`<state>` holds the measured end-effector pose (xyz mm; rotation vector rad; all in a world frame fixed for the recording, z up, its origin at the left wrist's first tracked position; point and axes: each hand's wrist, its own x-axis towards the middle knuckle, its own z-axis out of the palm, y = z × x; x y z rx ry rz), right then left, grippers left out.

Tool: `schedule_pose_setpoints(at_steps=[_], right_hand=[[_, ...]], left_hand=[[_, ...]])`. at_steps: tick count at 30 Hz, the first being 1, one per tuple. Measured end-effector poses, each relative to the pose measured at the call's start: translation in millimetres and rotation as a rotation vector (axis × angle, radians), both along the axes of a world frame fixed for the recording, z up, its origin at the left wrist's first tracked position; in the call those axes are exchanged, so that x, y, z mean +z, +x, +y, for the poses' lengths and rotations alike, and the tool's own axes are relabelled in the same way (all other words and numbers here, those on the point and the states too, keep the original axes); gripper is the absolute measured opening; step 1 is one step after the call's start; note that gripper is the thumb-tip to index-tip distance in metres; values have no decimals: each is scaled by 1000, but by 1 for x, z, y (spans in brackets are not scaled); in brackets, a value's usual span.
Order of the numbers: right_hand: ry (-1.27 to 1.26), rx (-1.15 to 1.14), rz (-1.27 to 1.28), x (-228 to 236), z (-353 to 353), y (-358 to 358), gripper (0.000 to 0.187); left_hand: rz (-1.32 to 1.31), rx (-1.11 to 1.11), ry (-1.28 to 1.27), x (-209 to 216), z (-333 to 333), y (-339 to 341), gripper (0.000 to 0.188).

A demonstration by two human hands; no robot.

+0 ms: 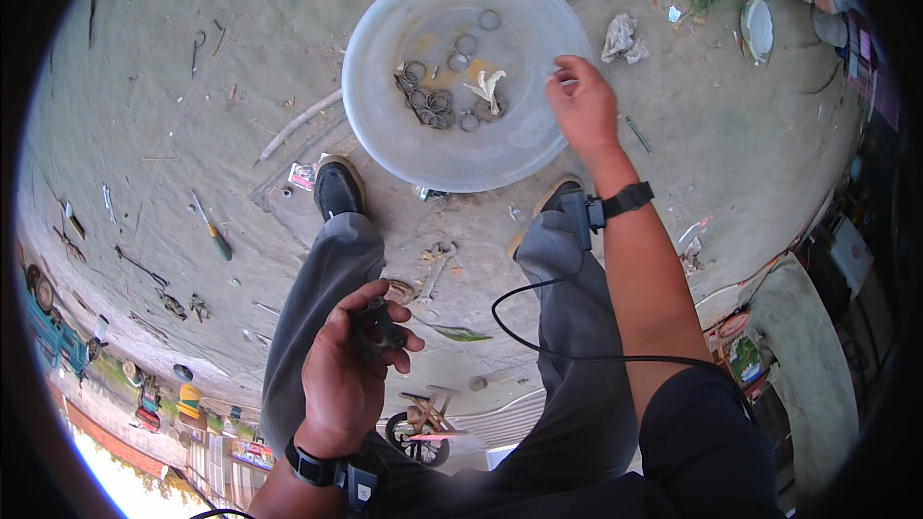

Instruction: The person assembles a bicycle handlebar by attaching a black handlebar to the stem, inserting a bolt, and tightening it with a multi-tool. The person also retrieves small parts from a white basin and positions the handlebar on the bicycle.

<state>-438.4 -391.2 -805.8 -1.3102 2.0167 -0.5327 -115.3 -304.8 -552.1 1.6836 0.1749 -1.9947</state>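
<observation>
A greasy dark metal part [377, 327] with an irregular, lobed shape rests in my left hand [341, 365], which is closed round it above my left thigh. My right hand [584, 108] hangs over the right rim of a wide whitish plastic basin [370, 125]. Its fingers are curled in toward the thumb, and whatever they may hold is too small to make out. Inside the basin lie several thin dark rings [433, 108], most of them heaped at the left. A torn cream-coloured scrap [487, 86] lies among them, next to a brownish stain.
My shoes [338, 187] stand at the basin's near side. On the dirt ground at left are a screwdriver [213, 231] and other tools; a spanner [435, 269] lies between my legs. A crumpled rag [625, 38] sits right of the basin. A black cable [615, 358] loops from my right wrist.
</observation>
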Motion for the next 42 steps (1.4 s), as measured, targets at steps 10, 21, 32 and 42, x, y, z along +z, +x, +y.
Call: schedule_pose_setpoints(at_steps=[10,21,32,42], right_hand=[[194,229,-141,-5,5,80,35],[272,228,-147,191,18,58,39],[285,96,31,431,21,41,41],[249,-9,-165,498,-10,54,38]], left_hand=[[23,-5,-49,-5,5,11,50],[-62,-191,47,1,16,32,33],[-297,-198,-139,183,21,205,42],[-560,-88,-36,285,25,303,39]])
